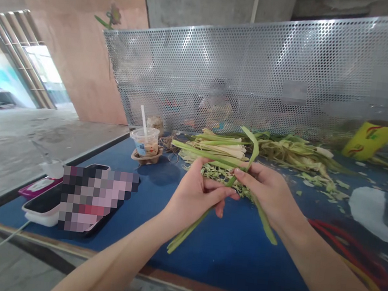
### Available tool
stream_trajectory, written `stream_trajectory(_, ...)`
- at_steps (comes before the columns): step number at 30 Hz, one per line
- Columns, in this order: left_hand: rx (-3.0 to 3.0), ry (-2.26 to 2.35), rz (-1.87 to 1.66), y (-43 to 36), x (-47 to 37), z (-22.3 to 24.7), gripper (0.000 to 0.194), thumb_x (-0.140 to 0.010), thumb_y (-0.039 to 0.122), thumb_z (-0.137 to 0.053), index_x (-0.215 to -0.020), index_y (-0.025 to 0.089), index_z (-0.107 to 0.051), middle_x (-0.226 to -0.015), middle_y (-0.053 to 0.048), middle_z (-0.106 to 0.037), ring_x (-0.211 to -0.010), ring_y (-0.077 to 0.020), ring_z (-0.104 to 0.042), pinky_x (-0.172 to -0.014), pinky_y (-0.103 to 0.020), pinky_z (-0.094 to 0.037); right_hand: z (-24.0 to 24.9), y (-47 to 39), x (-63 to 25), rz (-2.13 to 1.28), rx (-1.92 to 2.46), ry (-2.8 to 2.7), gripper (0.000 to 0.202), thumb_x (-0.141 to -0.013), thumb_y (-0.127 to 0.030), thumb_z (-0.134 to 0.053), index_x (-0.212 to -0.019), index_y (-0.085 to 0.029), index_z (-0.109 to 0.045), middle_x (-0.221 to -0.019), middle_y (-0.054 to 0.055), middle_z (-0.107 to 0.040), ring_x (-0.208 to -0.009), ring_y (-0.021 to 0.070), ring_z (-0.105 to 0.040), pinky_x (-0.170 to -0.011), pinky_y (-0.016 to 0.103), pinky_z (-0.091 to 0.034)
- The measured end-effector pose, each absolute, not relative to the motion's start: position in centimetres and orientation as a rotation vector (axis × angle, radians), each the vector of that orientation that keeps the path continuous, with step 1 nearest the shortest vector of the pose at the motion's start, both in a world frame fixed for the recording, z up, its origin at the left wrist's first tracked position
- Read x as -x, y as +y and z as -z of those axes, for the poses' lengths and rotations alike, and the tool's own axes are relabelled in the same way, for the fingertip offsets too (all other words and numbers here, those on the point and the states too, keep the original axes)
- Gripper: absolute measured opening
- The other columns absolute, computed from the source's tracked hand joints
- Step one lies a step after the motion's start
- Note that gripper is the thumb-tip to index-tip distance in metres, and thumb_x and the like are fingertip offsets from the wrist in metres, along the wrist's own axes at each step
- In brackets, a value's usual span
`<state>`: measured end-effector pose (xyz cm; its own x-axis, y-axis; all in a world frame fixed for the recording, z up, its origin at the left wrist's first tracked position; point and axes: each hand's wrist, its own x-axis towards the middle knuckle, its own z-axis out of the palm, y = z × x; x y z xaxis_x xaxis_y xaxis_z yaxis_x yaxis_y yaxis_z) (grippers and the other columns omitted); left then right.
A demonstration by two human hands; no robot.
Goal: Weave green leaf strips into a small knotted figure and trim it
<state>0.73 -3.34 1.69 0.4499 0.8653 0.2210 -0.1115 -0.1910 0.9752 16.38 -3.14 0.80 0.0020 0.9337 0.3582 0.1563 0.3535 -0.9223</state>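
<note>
Over the blue table, my left hand [197, 192] and my right hand [269, 189] hold long flat green leaf strips [255, 148] that cross each other. My left thumb and fingers close round the strips from the left. On the other side, the right thumb and forefinger pinch them close to the crossing. One end hangs toward the lower right, and another points to the lower left. The crossing itself is partly hidden by my fingers. Just behind my hands lie a bundle of pale green stalks [221, 147] and a pile of small green leaf scraps [217, 172].
A drink cup [145, 142] with a straw stands in a cardboard holder [147, 157]. Phones [42, 203] lie at the left. A leaf heap [291, 152], yellow container [371, 141], white paper [372, 212] and red cords [347, 244] occupy the right. Behind stands a perforated metal panel [265, 74].
</note>
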Motion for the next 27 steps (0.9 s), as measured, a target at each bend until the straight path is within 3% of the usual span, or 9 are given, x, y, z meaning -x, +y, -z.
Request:
stream_trajectory(6,-1.527,0.664,-0.935,-3.6,-0.5,-1.6,0.042,-0.077,0.021,-0.061,-0.11,0.019,-0.036,-0.063,0.001,-0.068,-0.041,-0.0096,-0.057,-0.051,-0.023,-0.047,-1.0,-3.5,-16.1,-0.966,1.043,-1.406,0.023,-0.076,-0.042,-0.06,-0.071,-0.019,-0.06,-0.069,-0.001,-0.059,-0.062,0.0115,-0.054,-0.057,0.023,-0.042)
stream_trajectory(9,-1.522,0.669,-1.047,-3.3,-0.4,-1.5,0.039,-0.076,0.029,-0.063,-0.11,0.019,-0.046,-0.067,0.001,-0.066,-0.055,-0.0121,-0.061,-0.056,-0.023,-0.047,-1.2,-3.9,-15.9,-0.944,1.046,-1.483,0.019,-0.076,-0.039,-0.06,-0.073,-0.02,-0.061,-0.069,-0.001,-0.059,-0.063,0.0116,-0.054,-0.058,0.023,-0.043)
stream_trajectory(14,-1.492,0.782,-1.361,-2.4,-0.6,-1.2,0.021,-0.073,0.035,-0.064,-0.079,0.015,-0.066,-0.056,0.002,-0.056,-0.054,-0.0084,-0.048,-0.05,-0.02,-0.037,-1.0,-4.2,-15.3,-0.885,1.056,-1.516,0.024,-0.073,-0.044,-0.061,-0.071,-0.02,-0.061,-0.06,-0.001,-0.056,-0.056,0.0116,-0.051,-0.052,0.024,-0.042)
stream_trajectory(19,-1.451,0.766,-1.4,-1.6,-0.5,-0.9,0.024,-0.069,0.035,-0.068,-0.057,0.015,-0.062,-0.051,0.003,-0.051,-0.049,-0.0076,-0.041,-0.049,-0.023,-0.034,-0.7,-4.3,-14.9,-0.829,1.038,-1.428,0.025,-0.075,-0.044,-0.06,-0.067,-0.021,-0.064,-0.063,0.0,-0.06,-0.059,0.0125,-0.056,-0.056,0.024,-0.045)
stream_trajectory(27,-1.462,0.746,-1.451,-1.1,0.2,-0.8,0.027,-0.069,0.035,-0.069,-0.054,0.014,-0.061,-0.048,0.003,-0.051,-0.049,-0.0075,-0.042,-0.051,-0.023,-0.036,-0.3,-4.3,-14.7,-0.816,1.023,-1.388,0.024,-0.075,-0.042,-0.062,-0.064,-0.021,-0.068,-0.062,0.001,-0.063,-0.063,0.0141,-0.059,-0.06,0.024,-0.047)
